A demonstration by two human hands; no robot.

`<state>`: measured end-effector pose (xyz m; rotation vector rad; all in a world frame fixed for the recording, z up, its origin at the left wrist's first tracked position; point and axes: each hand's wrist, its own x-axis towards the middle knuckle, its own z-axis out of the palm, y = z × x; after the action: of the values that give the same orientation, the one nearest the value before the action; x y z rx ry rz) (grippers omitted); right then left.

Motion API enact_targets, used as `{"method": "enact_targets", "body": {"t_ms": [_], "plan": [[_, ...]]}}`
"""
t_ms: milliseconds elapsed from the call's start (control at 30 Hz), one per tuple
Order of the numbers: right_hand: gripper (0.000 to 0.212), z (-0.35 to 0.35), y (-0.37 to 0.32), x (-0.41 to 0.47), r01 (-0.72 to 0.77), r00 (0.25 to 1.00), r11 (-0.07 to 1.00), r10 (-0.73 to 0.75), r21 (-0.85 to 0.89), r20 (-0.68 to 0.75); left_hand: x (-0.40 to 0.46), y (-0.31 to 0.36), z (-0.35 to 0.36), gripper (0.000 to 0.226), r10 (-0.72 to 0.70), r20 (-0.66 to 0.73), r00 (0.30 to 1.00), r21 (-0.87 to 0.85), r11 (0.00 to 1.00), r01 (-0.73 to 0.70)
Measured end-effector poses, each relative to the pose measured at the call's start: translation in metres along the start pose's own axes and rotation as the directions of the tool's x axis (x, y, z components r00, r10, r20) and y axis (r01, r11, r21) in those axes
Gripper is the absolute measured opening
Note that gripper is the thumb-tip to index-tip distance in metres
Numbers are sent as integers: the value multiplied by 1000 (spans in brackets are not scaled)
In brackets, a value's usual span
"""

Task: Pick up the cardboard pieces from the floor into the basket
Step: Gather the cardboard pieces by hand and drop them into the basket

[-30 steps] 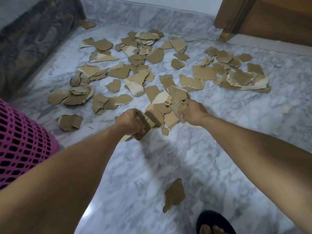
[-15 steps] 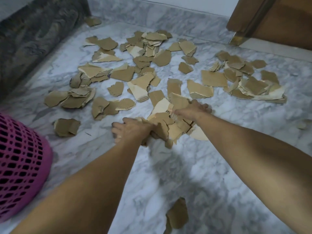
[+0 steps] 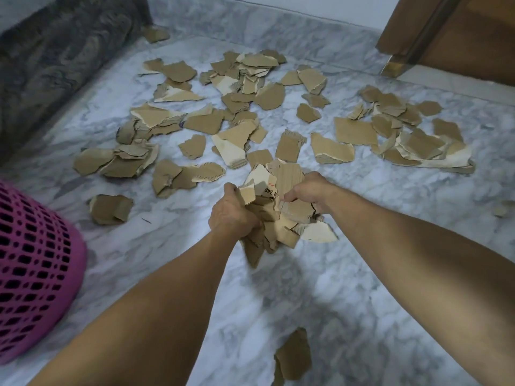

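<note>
While both hands, left and right, clamp a loose bundle of torn brown cardboard pieces between them, the pink perforated plastic basket sits well left. Risk: outer scraps, barely pinched, slip during transfer onto the grey-veined marble floor.

The cardboard pieces are tan brown, some showing pale cream undersides. The floor is white marble veined with grey. The basket is pink-purple mesh. The door is brown wood.
</note>
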<state>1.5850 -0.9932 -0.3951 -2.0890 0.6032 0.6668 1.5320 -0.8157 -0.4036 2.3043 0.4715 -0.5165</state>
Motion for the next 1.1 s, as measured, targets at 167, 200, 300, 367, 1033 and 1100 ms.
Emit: {"method": "enact_targets", "body": {"t_ms": [167, 200, 300, 367, 1033, 1100], "plan": [[51, 6, -7, -9, 41, 995, 998, -46, 52, 93, -14, -21, -20, 73, 0, 81, 997, -264, 964, 22], [50, 7, -9, -14, 52, 993, 997, -58, 61, 104, -16, -25, -26, 70, 4, 82, 997, -322, 947, 22], [46, 6, -17, -22, 110, 985, 989, -122, 97, 120, -21, -31, -50, 68, 11, 84, 996, -444, 895, 27], [41, 1, -25, -28, 138, 980, 981, -156, 136, 127, -28, -30, -67, 68, 32, 74, 997, -488, 873, 8], [26, 12, -260, -196, 517, 766, 815, -577, 260, 282, -164, 11, -340, 75, 124, -402, 907, -419, 856, -303], [24, 19, -285, -226, 564, 729, 781, -624, 269, 281, -184, 7, -369, 77, 113, -461, 880, -411, 852, -325]]}}
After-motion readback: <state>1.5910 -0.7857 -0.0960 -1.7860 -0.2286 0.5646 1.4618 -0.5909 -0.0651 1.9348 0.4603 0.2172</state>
